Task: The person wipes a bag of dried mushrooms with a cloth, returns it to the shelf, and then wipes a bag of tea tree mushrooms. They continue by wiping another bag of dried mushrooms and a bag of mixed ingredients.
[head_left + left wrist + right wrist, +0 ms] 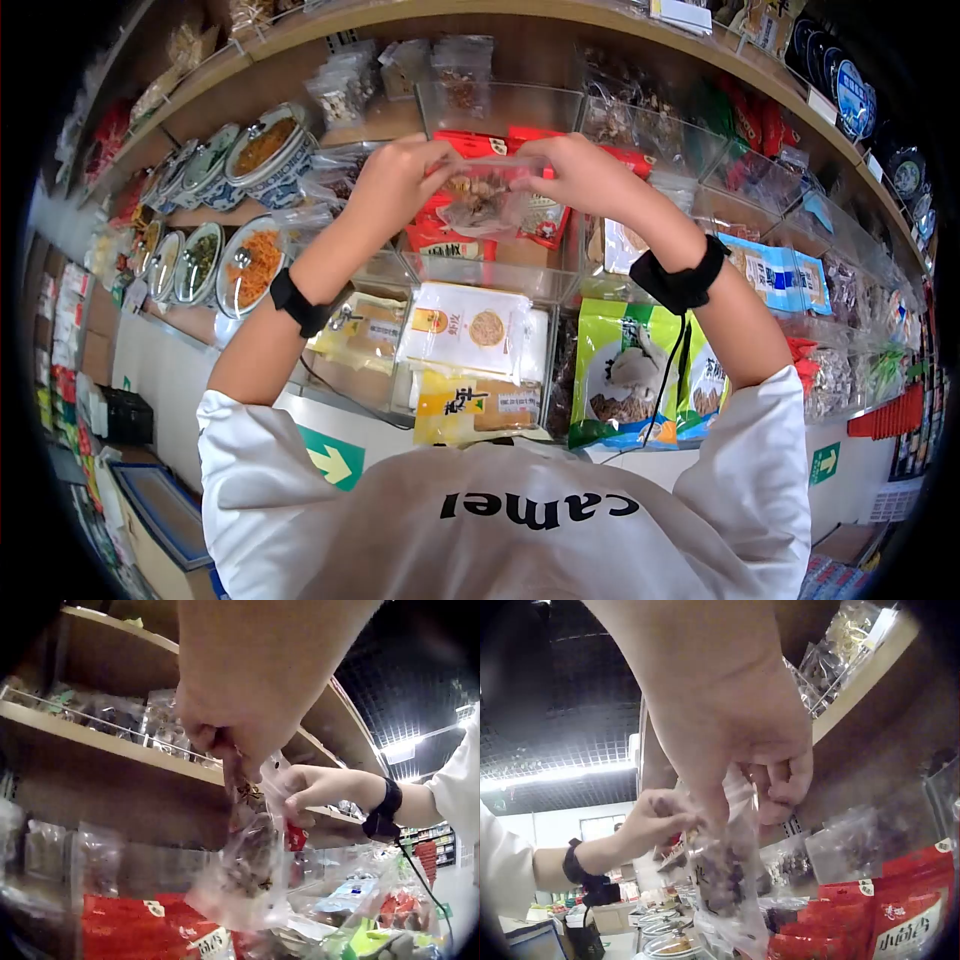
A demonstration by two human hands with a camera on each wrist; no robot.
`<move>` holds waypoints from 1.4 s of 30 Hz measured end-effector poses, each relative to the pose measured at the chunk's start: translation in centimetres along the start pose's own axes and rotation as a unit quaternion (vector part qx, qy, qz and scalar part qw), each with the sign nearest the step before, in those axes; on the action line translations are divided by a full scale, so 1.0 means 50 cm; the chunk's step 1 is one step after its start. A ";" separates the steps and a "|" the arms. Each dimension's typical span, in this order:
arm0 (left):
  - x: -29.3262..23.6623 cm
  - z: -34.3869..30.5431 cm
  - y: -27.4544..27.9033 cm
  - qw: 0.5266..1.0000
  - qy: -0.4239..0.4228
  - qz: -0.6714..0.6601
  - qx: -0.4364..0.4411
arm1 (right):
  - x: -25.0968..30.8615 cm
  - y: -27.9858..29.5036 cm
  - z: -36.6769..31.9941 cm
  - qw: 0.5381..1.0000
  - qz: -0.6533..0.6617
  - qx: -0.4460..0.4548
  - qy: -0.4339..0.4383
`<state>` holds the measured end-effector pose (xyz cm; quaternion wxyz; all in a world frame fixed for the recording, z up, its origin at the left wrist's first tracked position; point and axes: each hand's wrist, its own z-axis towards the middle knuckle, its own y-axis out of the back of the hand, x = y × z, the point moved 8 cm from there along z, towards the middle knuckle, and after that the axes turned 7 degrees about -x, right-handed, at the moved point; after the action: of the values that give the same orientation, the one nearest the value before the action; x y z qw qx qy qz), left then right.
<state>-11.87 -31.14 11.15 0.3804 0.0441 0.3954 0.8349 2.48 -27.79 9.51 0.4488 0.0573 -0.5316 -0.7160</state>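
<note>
A clear plastic bag of dried brown pieces (pixel 478 200) hangs between both hands over a bin of red packets. My left hand (pixel 408 178) pinches one upper corner of it between thumb and fingers. At the opposite corner, the thumb and fingers of my right hand (pixel 580 176) grip the top edge. In the left wrist view the bag (pixel 251 874) hangs down with its contents low inside. Dark lettering shows on the bag (pixel 721 877) in the right wrist view. Red packets (pixel 450 245) lie just beneath it.
Clear dividers (pixel 500 275) split the shelf into bins. Nearer the body lie a white packet (pixel 465 325), a yellow packet (pixel 478 405) and a green bag (pixel 625 375). Lidded bowls (pixel 250 265) of food stand at left. A wooden shelf (pixel 520 25) runs above with more goods.
</note>
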 end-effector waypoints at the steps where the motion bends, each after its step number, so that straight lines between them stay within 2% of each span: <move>1: 0.012 0.016 0.005 1.000 -0.003 0.004 -0.002 | -0.010 -0.015 0.013 0.999 -0.009 0.035 -0.023; 3: 0.027 0.048 0.024 0.998 -0.032 0.049 -0.036 | -0.020 -0.007 0.045 0.999 -0.027 -0.003 -0.035; 5: 0.059 0.080 0.029 0.997 -0.005 0.072 -0.020 | -0.035 0.003 0.085 0.997 -0.045 -0.037 -0.048; 7: 0.081 0.116 0.046 0.997 -0.013 0.049 -0.062 | -0.018 0.033 0.129 0.990 -0.046 -0.131 0.013; 9: 0.106 0.153 0.051 0.995 -0.021 0.066 -0.073 | -0.041 0.038 0.168 0.990 -0.046 -0.130 -0.017; 11: 0.125 0.183 0.067 0.988 -0.043 0.058 -0.137 | -0.073 0.046 0.211 0.986 0.007 -0.162 -0.047; 12: 0.141 0.196 0.061 0.990 -0.013 0.062 -0.123 | -0.100 0.040 0.233 0.980 0.037 -0.191 -0.047; 15: 0.177 0.226 0.037 0.989 -0.028 0.052 -0.133 | -0.131 0.044 0.279 0.973 0.040 -0.221 -0.055; 16: 0.201 0.233 0.021 0.993 0.006 0.034 -0.109 | -0.149 0.040 0.292 0.972 0.038 -0.220 -0.077; 17: 0.215 0.238 0.013 0.993 0.004 0.035 -0.113 | -0.159 0.035 0.306 0.972 0.035 -0.222 -0.074; 19: 0.252 0.245 -0.021 0.994 0.004 0.038 -0.102 | -0.176 0.022 0.331 0.975 -0.035 -0.213 -0.052; 20: 0.276 0.246 -0.037 0.994 0.011 0.026 -0.104 | -0.203 0.010 0.342 0.976 -0.026 -0.189 -0.105; 23: 0.336 0.256 -0.073 0.989 0.028 0.021 -0.142 | -0.230 -0.014 0.376 0.979 -0.074 -0.167 -0.092; 25: 0.376 0.263 -0.100 0.989 0.049 0.022 -0.136 | -0.246 -0.029 0.393 0.979 -0.074 -0.169 -0.084; 28: 0.427 0.271 -0.140 0.992 0.074 0.030 -0.098 | -0.299 -0.073 0.420 0.982 -0.097 -0.110 -0.122; 30: 0.474 0.268 -0.172 0.988 0.137 0.045 -0.058 | -0.341 -0.115 0.439 0.984 -0.066 -0.056 -0.155; 32: 0.505 0.267 -0.190 0.988 0.137 0.058 -0.053 | -0.379 -0.148 0.460 0.984 -0.070 -0.017 -0.162; 33: 0.511 0.265 -0.194 0.987 0.132 0.073 -0.050 | -0.388 -0.167 0.463 0.983 -0.075 0.018 -0.166; 37: 0.535 0.253 -0.216 0.987 0.143 0.072 -0.026 | -0.423 -0.211 0.471 0.980 -0.060 0.044 -0.187; 42: 0.562 0.241 -0.233 0.976 0.172 0.134 0.009 | -0.449 -0.257 0.485 0.977 -0.056 0.080 -0.191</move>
<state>-20.22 -0.13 4.94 0.1909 -0.0444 0.4528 0.8698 -5.30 5.65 0.58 0.2921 -0.0150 -0.6586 -0.6933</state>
